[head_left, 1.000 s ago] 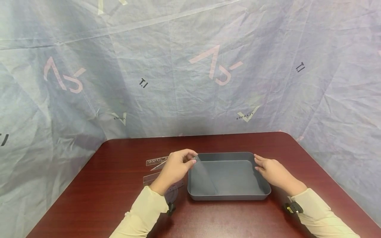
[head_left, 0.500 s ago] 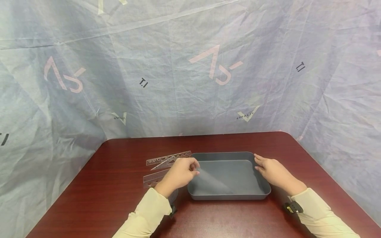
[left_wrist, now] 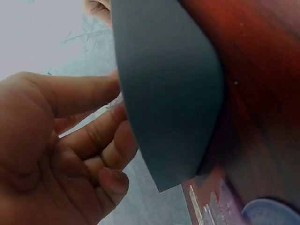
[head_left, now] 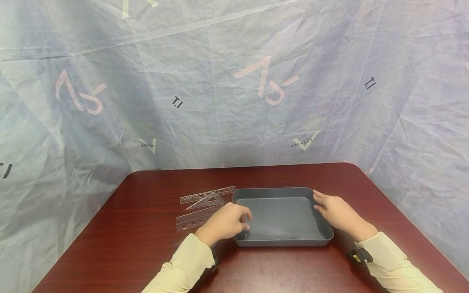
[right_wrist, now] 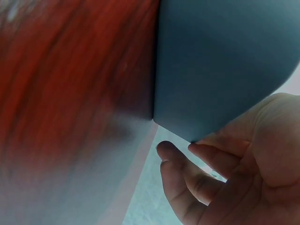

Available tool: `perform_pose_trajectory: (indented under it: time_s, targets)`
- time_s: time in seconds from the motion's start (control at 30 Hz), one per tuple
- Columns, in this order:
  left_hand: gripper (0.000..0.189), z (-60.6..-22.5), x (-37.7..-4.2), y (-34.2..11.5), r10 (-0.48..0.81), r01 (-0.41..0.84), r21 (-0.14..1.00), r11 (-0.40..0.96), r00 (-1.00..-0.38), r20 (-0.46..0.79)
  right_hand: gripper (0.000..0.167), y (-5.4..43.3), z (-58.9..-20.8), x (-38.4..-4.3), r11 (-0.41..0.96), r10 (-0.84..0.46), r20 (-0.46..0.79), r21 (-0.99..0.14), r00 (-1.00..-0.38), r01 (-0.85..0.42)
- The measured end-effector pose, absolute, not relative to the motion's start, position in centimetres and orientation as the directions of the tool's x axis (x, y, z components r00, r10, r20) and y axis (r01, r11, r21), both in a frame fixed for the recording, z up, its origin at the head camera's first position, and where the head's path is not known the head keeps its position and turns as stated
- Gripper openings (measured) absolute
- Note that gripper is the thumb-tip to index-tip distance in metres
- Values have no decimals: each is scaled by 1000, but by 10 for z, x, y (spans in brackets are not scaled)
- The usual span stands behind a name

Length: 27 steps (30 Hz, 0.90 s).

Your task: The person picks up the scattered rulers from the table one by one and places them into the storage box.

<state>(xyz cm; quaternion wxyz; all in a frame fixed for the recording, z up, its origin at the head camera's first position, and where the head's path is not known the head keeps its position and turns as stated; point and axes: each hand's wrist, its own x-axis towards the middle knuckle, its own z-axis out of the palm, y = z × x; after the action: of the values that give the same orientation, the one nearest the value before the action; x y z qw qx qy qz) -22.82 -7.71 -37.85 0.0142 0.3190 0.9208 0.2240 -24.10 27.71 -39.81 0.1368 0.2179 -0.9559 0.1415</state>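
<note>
My left hand (head_left: 229,221) hangs over the left side of the grey tray (head_left: 282,243), thumb and forefinger bent together. Between their tips, in the left wrist view, shows a bit of a clear plastic piece (left_wrist: 115,100); most of it is hidden by the tray wall, and I cannot tell its kind. At the tray's far right corner, my right hand (head_left: 337,211) holds the rim. In the right wrist view its lower fingers (right_wrist: 174,180) hang loosely below the rim.
Left of the tray lie a clear stencil ruler (head_left: 188,198), a clear set square (head_left: 216,200) and another clear strip with round holes (head_left: 190,221). A round-edged protractor (left_wrist: 272,212) shows in the left wrist view. A grey cloth (head_left: 220,81) hangs behind the table (head_left: 146,228).
My left hand has come down and toward me, slightly right, along the tray's left side. The clear piece has sunk lower into the tray. My right hand has stayed at the rim.
</note>
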Motion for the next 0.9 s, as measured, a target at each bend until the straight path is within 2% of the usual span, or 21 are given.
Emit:
perform_pose_trajectory:
  time_s: [0.2, 0.47, 0.7, 0.9]
  targets:
    - [8, -383, -227, -75, 627, 610, 369, 701, -774, 86, 40, 278, -399, -242, 868, -367, 322, -218, -872, -446]
    - [13, -392, -226, -73, 680, 679, 256, 688, -726, 98, 41, 277, -399, -241, 864, -373, 325, -219, -869, -453]
    - [11, -396, -225, -71, 687, 698, 160, 698, -716, 125, 40, 277, -399, -241, 864, -370, 321, -226, -872, -450]
    - [22, -397, -225, -69, 687, 699, 123, 705, -715, 129, 40, 277, -399, -241, 862, -377, 333, -214, -864, -459]
